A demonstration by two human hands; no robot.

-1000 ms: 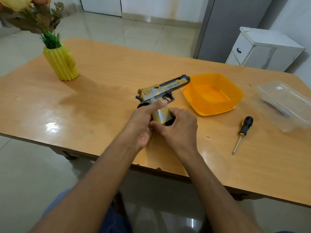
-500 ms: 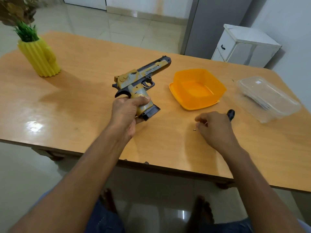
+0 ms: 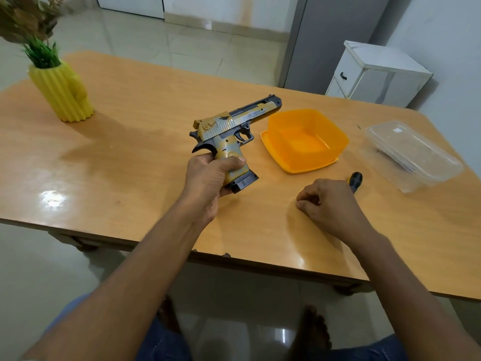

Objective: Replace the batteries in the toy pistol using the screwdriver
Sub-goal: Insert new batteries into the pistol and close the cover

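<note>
Head view. An orange-brown wooden table point(image 3: 117, 162), its glossy top reflecting ceiling light near the left front edge, is standing on a pale tiled floor point(image 3: 182, 43). A yellow ribbed vase point(image 3: 62, 95) with greenery is sitting at the far left corner. The left hand point(image 3: 208, 175) is gripping the toy pistol point(image 3: 229, 131) by its grip, fingers wrapped round it, barrel pointing away and to the right above the table. Just right of the barrel, an orange bowl point(image 3: 335, 142) is resting on the table; a clear plastic container point(image 3: 413, 155) is lying farther right. The right hand point(image 3: 330, 204) is resting near the front, fingertips pinched together on something tiny. Behind it the screwdriver point(image 3: 355, 179) is lying, only its black handle showing. A white cabinet point(image 3: 374, 74) is standing beyond the table, beside a grey panel point(image 3: 333, 40).
</note>
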